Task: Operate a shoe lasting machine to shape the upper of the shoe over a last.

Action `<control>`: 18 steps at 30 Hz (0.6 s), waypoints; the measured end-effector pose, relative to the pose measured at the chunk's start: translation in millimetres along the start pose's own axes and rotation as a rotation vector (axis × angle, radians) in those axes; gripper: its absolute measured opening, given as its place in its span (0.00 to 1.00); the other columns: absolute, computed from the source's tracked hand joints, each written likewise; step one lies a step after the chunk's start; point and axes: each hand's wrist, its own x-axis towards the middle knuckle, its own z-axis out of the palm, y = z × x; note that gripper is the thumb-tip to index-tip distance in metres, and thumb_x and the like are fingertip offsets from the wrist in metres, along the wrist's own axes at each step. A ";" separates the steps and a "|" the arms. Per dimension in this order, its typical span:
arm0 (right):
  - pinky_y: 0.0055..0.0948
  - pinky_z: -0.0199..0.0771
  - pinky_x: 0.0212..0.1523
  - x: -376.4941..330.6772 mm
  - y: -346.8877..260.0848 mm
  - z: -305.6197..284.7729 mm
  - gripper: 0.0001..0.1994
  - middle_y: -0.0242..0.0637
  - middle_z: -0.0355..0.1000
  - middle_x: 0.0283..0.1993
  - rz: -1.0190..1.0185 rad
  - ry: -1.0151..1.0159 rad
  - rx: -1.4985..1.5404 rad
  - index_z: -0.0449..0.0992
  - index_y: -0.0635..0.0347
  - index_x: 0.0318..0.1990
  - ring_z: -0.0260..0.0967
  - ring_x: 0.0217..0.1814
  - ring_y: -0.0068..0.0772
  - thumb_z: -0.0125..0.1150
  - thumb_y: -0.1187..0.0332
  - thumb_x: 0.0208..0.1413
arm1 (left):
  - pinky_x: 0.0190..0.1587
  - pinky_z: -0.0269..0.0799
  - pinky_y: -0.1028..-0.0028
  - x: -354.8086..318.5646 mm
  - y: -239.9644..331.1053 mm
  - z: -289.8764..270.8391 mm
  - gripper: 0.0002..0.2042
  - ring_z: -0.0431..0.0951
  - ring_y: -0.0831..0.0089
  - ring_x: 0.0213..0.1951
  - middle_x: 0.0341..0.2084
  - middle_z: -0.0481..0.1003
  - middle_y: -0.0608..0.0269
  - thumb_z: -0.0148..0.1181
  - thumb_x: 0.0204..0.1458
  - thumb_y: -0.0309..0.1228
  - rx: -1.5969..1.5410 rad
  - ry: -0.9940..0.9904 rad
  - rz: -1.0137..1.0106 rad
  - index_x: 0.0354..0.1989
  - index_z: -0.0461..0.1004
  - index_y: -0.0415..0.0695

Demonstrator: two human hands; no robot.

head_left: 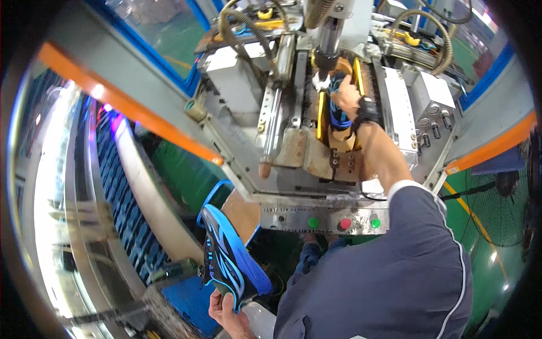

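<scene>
My left hand (227, 312) holds a blue and black sports shoe (231, 254) low at the bottom of the view, sole side turned to the right. My right hand (345, 95) reaches up into a grey press machine (316, 169) and grips a second blue shoe (337, 116) that sits on a tan last between yellow side clamps. A black band is on my right wrist. A metal ram (326, 51) with a white tip hangs just above that shoe.
Green and red round buttons (344, 224) line the machine's front panel. A conveyor with blue racks (121, 186) curves along the left. An orange rail (130, 107) crosses the upper left. Hoses (248, 28) loop above the machine. A fan (502, 198) stands at right on a green floor.
</scene>
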 end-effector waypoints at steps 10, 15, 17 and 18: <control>0.43 0.75 0.44 -349.4 14.7 -32.7 0.12 0.45 0.75 0.43 -0.988 -0.495 0.656 0.76 0.61 0.45 0.73 0.44 0.53 0.59 0.80 0.53 | 0.39 0.80 0.70 -102.3 -96.3 -20.9 0.20 0.80 0.72 0.40 0.41 0.80 0.58 0.67 0.54 0.28 -0.307 0.275 -0.419 0.54 0.76 0.31; 0.47 0.73 0.51 -372.6 33.6 68.5 0.15 0.48 0.72 0.50 -1.083 -0.664 0.445 0.75 0.59 0.51 0.71 0.52 0.57 0.55 0.79 0.56 | 0.37 0.79 0.72 -156.5 -123.8 -38.2 0.17 0.81 0.72 0.38 0.39 0.81 0.59 0.68 0.55 0.28 -0.453 0.365 -0.626 0.51 0.77 0.33; 0.47 0.73 0.52 -365.8 47.7 90.6 0.16 0.50 0.72 0.50 -1.098 -0.657 0.393 0.75 0.59 0.52 0.70 0.53 0.58 0.55 0.78 0.56 | 0.38 0.79 0.72 -175.0 -134.4 -52.5 0.17 0.81 0.72 0.38 0.39 0.80 0.59 0.67 0.56 0.29 -0.511 0.432 -0.587 0.51 0.77 0.33; 0.46 0.73 0.53 -363.9 51.8 97.5 0.16 0.50 0.71 0.50 -1.172 -0.627 0.427 0.75 0.59 0.53 0.70 0.53 0.58 0.55 0.78 0.57 | 0.39 0.80 0.71 -182.5 -141.2 -60.6 0.17 0.81 0.71 0.38 0.39 0.80 0.59 0.67 0.56 0.29 -0.590 0.453 -0.580 0.51 0.77 0.33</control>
